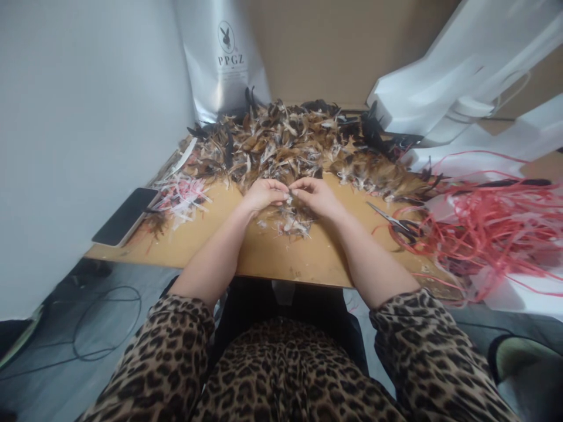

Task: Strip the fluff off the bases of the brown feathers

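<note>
A big heap of brown, black and white feathers (281,135) covers the back of the wooden table (215,252). At its front edge my left hand (265,195) and my right hand (317,196) meet, thumbs and index fingers pinched close together. Both pinches are on a small feather, most of it hidden by the fingers. Beneath them lies a small clump of pale feather scraps (295,224). Scissors (398,223) with dark handles rest to the right of my right hand, blades pointing toward the heap.
Left of the heap sit pink and white strips (182,196) and a dark-screened phone (125,217) at the table edge. Tangled red string (497,228) spreads on the right. A silver printed bag (224,64) stands behind; white sheeting (448,76) hangs at the back right.
</note>
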`<move>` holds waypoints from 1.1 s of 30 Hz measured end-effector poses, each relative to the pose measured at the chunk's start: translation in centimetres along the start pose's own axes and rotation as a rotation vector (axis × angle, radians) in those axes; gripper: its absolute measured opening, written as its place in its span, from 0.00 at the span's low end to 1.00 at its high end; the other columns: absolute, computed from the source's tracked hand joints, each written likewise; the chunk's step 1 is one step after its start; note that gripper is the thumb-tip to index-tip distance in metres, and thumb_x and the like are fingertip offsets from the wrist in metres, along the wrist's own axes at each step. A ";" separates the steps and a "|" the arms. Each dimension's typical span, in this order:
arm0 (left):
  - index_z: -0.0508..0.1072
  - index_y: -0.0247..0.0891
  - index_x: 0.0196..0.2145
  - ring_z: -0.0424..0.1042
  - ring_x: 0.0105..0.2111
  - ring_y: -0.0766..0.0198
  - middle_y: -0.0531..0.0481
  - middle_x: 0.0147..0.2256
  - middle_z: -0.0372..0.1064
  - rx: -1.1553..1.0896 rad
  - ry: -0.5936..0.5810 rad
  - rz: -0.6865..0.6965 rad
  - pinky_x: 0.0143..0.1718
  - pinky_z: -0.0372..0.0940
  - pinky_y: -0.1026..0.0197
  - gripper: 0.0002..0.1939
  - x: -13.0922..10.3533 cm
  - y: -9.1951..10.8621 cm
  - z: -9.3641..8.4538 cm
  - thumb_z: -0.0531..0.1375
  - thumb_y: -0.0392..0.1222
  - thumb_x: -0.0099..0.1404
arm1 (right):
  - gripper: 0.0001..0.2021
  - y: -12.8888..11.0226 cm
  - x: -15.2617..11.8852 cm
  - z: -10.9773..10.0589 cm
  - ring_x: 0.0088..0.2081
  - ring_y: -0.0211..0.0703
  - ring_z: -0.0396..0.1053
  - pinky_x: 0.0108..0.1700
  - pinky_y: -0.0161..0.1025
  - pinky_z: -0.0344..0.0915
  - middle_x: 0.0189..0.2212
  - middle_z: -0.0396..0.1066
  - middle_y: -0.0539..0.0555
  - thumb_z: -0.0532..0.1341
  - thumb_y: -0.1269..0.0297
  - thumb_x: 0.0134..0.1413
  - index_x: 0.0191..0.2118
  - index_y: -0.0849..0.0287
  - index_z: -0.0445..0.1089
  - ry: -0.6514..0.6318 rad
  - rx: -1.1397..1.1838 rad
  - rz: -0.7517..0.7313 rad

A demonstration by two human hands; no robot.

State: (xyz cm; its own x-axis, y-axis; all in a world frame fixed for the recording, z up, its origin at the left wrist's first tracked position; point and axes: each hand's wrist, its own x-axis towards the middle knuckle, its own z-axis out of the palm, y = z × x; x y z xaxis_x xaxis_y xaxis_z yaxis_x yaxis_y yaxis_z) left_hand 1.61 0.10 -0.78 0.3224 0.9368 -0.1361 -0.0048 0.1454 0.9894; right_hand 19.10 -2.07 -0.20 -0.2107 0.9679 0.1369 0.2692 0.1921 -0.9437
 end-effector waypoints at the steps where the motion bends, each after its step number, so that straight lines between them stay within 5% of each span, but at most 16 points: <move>1: 0.73 0.29 0.29 0.68 0.21 0.73 0.52 0.22 0.70 0.007 -0.003 0.013 0.27 0.65 0.68 0.09 -0.1 0.1 0.1 0.67 0.31 0.47 | 0.12 0.1 0.0 0.1 0.22 0.34 0.63 0.27 0.33 0.61 0.21 0.69 0.49 0.61 0.62 0.46 0.35 0.63 0.72 -0.017 -0.001 0.007; 10: 0.72 0.31 0.28 0.66 0.21 0.72 0.52 0.21 0.68 0.159 0.047 0.146 0.25 0.62 0.68 0.09 -0.4 0.1 1.0 0.66 0.31 0.46 | 0.11 0.8 0.2 0.4 0.19 0.33 0.62 0.24 0.31 0.58 0.17 0.68 0.49 0.59 0.61 0.48 0.30 0.64 0.75 -0.019 -0.201 0.010; 24: 0.74 0.33 0.31 0.64 0.25 0.71 0.51 0.26 0.70 0.576 0.055 0.394 0.28 0.59 0.68 0.09 -0.1 -0.8 0.8 0.57 0.30 0.51 | 0.09 1.5 0.5 0.3 0.19 0.32 0.60 0.22 0.31 0.56 0.18 0.68 0.49 0.60 0.63 0.45 0.27 0.64 0.74 -0.024 -0.204 0.065; 33: 0.72 0.33 0.31 0.65 0.26 0.71 0.51 0.27 0.69 0.581 0.064 0.383 0.30 0.61 0.67 0.08 -0.3 -0.4 1.2 0.57 0.29 0.51 | 0.09 1.4 0.5 0.2 0.18 0.31 0.58 0.22 0.31 0.55 0.16 0.66 0.48 0.61 0.63 0.44 0.29 0.64 0.74 -0.036 -0.156 0.124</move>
State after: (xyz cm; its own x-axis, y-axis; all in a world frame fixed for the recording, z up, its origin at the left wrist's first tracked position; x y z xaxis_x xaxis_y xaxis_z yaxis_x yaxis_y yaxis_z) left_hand 2.63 -0.63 -1.05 0.3429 0.9076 0.2424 0.4058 -0.3758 0.8331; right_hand 19.18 -1.33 -1.47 -0.1995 0.9799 0.0091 0.4373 0.0973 -0.8940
